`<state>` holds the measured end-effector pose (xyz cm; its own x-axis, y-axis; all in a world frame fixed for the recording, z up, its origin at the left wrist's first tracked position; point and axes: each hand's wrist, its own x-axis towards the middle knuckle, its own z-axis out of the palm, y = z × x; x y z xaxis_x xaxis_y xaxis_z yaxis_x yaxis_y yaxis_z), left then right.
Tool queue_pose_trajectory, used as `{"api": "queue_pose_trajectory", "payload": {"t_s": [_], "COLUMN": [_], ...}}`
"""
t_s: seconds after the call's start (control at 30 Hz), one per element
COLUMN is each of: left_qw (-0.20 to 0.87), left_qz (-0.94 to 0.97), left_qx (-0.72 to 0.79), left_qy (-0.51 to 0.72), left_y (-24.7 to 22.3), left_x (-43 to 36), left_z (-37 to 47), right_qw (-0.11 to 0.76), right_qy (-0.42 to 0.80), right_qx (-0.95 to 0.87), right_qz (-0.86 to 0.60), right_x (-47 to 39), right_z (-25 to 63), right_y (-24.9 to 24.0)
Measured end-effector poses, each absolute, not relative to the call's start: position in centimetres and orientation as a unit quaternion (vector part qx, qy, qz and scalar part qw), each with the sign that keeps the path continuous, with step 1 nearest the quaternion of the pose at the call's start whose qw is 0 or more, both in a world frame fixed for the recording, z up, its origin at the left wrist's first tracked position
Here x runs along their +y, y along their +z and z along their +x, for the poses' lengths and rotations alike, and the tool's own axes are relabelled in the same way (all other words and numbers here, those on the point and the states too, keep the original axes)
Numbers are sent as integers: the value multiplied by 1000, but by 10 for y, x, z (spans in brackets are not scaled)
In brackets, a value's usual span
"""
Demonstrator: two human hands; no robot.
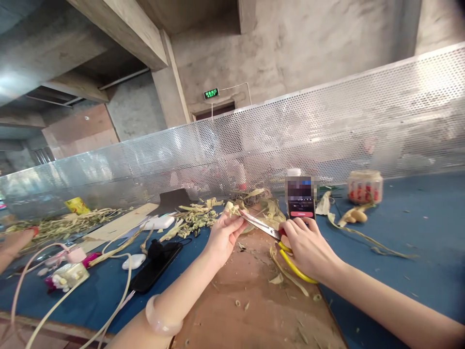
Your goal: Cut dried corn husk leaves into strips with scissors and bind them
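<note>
Scissors with yellow handles [296,267] are in my right hand [307,247], whose fingers are wrapped round the grips. Their metal blades point left, and the tips reach my left hand [224,235]. Between the fingertips of my left hand is a small pale-green plant piece [231,208], pinched at its base. Both hands are above a brown board [254,300] strewn with dry scraps. Just left of my left hand lies a pile of cut green-yellow plant pieces [196,220]. A lit phone [301,198] stands upright behind my right hand.
A jar [365,187] and a dried plant with a bulb [354,215] are on the blue table [410,286] at right. Left are a black phone [156,269], cables, a white case [133,261] and stems [61,225]. Another person's hand [18,242] shows far left. Perforated metal panel [261,140] behind.
</note>
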<state>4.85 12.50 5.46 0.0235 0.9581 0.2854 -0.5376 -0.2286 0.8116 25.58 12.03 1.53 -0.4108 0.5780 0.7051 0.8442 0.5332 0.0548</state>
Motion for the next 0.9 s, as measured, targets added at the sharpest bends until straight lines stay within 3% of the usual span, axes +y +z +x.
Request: {"api": "queue_pose_trajectory", "payload": {"t_s": [0.9], "left_qw": [550], "left_qz": [456], "left_qx": [236], "left_qy": [659], "left_y": [57], "left_x": [118], "left_z": [53], "right_qw": [299], "right_qy": [-202], "right_qx": [-824], "right_qz": [-438], "right_x": [124], "right_z": [254], "right_y": [14]}}
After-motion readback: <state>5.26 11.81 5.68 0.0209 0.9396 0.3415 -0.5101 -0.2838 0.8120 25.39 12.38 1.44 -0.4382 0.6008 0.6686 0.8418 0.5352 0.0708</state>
